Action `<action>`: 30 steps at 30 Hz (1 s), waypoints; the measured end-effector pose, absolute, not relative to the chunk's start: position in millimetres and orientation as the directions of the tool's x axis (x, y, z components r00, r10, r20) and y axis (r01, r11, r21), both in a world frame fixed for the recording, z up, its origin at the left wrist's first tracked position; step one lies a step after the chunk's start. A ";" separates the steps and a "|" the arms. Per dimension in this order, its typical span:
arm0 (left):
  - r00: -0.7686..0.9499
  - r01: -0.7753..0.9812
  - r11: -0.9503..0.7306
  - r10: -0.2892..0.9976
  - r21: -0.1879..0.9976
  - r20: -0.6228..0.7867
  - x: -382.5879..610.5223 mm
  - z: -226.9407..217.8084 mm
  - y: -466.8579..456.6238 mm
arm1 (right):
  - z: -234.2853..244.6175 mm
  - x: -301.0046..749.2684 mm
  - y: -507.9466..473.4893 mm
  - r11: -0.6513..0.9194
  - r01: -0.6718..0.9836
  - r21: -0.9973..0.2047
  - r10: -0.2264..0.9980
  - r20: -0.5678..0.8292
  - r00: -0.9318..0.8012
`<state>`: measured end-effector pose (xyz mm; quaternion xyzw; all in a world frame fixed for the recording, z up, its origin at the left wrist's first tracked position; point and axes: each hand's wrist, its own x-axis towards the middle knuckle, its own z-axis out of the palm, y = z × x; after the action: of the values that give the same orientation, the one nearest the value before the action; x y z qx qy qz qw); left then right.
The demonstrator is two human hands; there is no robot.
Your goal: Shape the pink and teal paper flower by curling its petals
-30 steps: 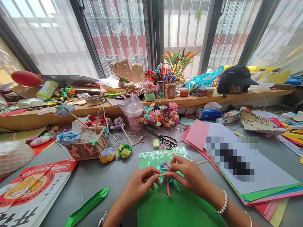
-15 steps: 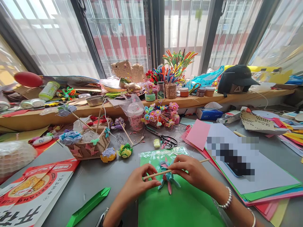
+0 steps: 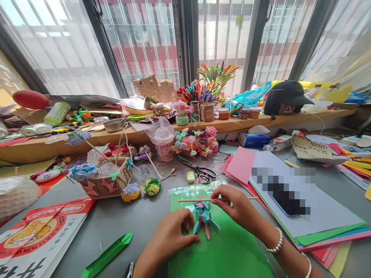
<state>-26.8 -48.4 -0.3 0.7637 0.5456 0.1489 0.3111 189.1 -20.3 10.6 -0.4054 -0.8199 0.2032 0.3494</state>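
The stick juts either side of the right grip.

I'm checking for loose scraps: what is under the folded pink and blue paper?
The green mat shows around the folded paper; whatever lies directly beneath is covered.

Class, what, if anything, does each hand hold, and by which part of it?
The right hand holds a thin stick near its middle; the left hand holds nothing.

At the green mat, I count: one stick above, one paper flower on it, two paper balls left, one scissors behind.
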 end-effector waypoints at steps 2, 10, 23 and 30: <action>0.362 0.762 -0.251 0.929 0.596 -0.072 -25.4 -0.4 -49.3 | 9.3 189.3 -20.2 0.590 0.541 -0.599 0.806 0.396 -0.440; 0.293 0.669 -0.221 0.956 0.709 0.021 -25.7 -5.7 -41.8 | 7.0 189.9 -19.2 0.579 0.573 -0.579 0.813 0.361 -0.457; 0.229 0.647 -0.245 0.966 0.722 0.123 -19.1 -4.9 -40.3 | 10.4 190.4 -19.2 0.538 0.608 -0.584 0.831 0.244 -0.500; 0.221 0.670 -0.259 0.964 0.696 0.147 -18.1 -0.9 -42.2 | 7.4 192.4 -17.7 0.552 0.611 -0.568 0.820 0.235 -0.522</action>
<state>-18.1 -42.2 -0.9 0.7388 0.5529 0.2897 0.2541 192.4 -17.7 7.4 -0.4226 -0.8460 0.2130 0.2455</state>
